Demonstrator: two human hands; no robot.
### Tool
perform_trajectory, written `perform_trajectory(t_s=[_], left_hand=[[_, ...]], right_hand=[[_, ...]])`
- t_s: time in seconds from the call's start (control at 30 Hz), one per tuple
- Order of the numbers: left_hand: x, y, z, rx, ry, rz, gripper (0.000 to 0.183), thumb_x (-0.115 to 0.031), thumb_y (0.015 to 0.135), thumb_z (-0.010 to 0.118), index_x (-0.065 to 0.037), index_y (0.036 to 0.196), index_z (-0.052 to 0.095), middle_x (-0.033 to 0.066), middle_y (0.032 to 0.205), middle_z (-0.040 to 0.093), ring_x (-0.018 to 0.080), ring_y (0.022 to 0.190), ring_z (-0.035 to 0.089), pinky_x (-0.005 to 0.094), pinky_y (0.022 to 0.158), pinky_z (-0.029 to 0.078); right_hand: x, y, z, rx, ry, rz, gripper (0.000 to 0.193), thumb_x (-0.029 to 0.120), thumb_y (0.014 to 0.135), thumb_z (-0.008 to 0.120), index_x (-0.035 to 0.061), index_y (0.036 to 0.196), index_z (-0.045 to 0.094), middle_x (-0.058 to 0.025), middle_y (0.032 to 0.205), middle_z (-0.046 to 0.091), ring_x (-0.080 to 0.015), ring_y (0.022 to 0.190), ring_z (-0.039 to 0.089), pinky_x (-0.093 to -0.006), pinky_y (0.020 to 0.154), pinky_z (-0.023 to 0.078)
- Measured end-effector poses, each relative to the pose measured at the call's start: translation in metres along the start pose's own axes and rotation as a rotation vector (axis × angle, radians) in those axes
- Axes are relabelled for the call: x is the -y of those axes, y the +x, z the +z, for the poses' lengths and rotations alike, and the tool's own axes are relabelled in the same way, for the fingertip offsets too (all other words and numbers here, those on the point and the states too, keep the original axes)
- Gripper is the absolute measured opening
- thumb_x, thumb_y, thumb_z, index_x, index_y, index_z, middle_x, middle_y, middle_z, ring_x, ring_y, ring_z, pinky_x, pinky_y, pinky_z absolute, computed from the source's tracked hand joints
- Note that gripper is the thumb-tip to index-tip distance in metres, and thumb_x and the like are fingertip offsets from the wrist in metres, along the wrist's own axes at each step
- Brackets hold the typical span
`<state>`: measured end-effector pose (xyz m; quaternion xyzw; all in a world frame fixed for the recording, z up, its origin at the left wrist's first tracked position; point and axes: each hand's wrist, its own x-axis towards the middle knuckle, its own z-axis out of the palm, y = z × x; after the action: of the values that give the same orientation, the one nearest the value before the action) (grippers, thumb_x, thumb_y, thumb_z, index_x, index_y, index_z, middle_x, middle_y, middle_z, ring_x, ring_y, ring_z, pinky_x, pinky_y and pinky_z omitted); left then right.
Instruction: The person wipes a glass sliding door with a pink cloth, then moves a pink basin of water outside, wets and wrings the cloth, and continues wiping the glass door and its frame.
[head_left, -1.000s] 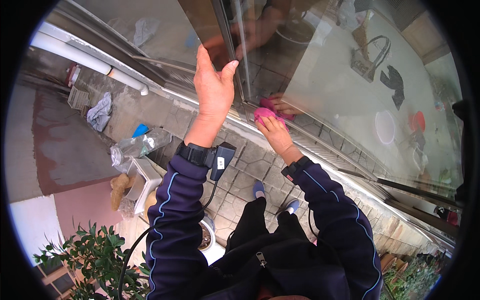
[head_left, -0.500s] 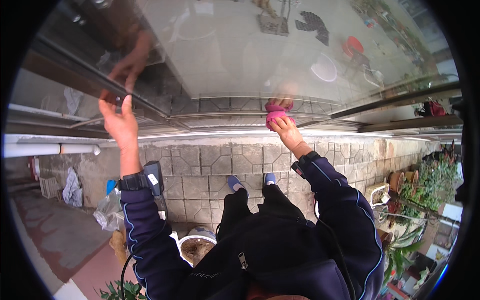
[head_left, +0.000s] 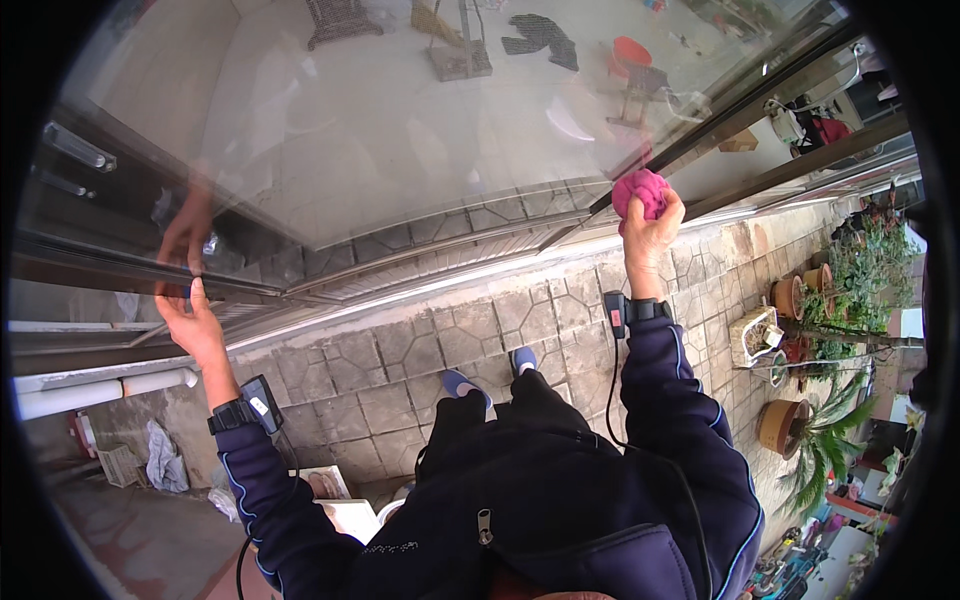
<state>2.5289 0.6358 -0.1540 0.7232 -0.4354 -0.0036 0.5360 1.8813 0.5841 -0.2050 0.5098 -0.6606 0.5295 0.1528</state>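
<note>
A bunched pink cloth is gripped in my right hand and pressed against the right part of a glass window pane, by its dark upright frame. At the left, my left hand has its thumb and fingers at the edge of the dark window frame, seemingly gripping it; part of the fingers is hidden. The glass mirrors my left hand and shows a red basin and dark cloth shapes.
A white pipe runs along the wall at the left. Grey paving lies under my feet. Potted plants line the right side. A white box stands by my left arm, and a grey bundle lies at the far left.
My right hand has moved to the right with the pink cloth, up to the upright frame. My left hand appears lower and further left as the view turns; it stays at the frame edge.
</note>
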Motion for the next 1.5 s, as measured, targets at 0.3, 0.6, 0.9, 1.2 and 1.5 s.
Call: perform_trajectory(t_s=[0.3, 0.6, 0.9, 1.2, 1.5], left_hand=[[-0.008, -0.002, -0.003, 0.056, -0.112, -0.094, 0.059, -0.012, 0.089, 0.067, -0.003, 0.139, 0.036, 0.0129, 0.132, 0.052, 0.0176, 0.111, 0.056, 0.0264, 0.074, 0.052], [-0.005, -0.002, -0.004, 0.067, -0.078, -0.097, 0.056, -0.009, 0.091, 0.063, -0.002, 0.138, 0.035, 0.0128, 0.134, 0.051, 0.0174, 0.116, 0.054, 0.0280, 0.076, 0.052], [0.006, 0.004, -0.009, 0.084, -0.089, -0.074, 0.059, -0.006, 0.089, 0.066, -0.001, 0.139, 0.035, 0.0107, 0.133, 0.052, 0.0158, 0.113, 0.054, 0.0235, 0.073, 0.049], [0.006, 0.003, -0.008, 0.066, -0.161, -0.139, 0.063, -0.007, 0.088, 0.067, -0.004, 0.142, 0.034, 0.0069, 0.131, 0.053, 0.0138, 0.107, 0.056, 0.0222, 0.067, 0.047], [-0.005, -0.002, -0.004, 0.045, -0.110, -0.113, 0.060, -0.008, 0.088, 0.068, -0.003, 0.138, 0.036, 0.0084, 0.127, 0.056, 0.0137, 0.102, 0.057, 0.0229, 0.065, 0.049]], right_hand=[[-0.057, -0.116, 0.084, 0.282, -0.176, 0.380, 0.039, 0.008, 0.075, 0.062, 0.0026, 0.113, 0.056, -0.0245, 0.123, 0.049, -0.0429, 0.108, 0.053, -0.0468, 0.091, 0.046], [-0.042, -0.103, 0.108, 0.067, 0.031, 0.985, 0.028, 0.018, 0.073, 0.067, 0.0022, 0.096, 0.064, -0.0205, 0.090, 0.067, -0.0367, 0.082, 0.064, -0.0429, 0.078, 0.050], [0.050, -0.191, 0.152, 0.352, 0.364, 1.009, 0.030, 0.007, 0.070, 0.072, 0.0037, 0.091, 0.051, -0.0074, 0.079, 0.059, -0.0165, 0.066, 0.055, -0.0326, 0.062, 0.048], [-0.060, -0.122, 0.114, 0.190, 0.217, 1.043, 0.036, 0.014, 0.063, 0.079, 0.0034, 0.084, 0.052, -0.0112, 0.078, 0.061, -0.0215, 0.074, 0.059, -0.0356, 0.073, 0.049], [-0.058, -0.107, 0.113, -0.077, 0.561, 1.263, 0.035, 0.003, 0.077, 0.068, -0.0018, 0.103, 0.045, -0.0150, 0.096, 0.057, -0.0206, 0.076, 0.060, -0.0352, 0.066, 0.052]])
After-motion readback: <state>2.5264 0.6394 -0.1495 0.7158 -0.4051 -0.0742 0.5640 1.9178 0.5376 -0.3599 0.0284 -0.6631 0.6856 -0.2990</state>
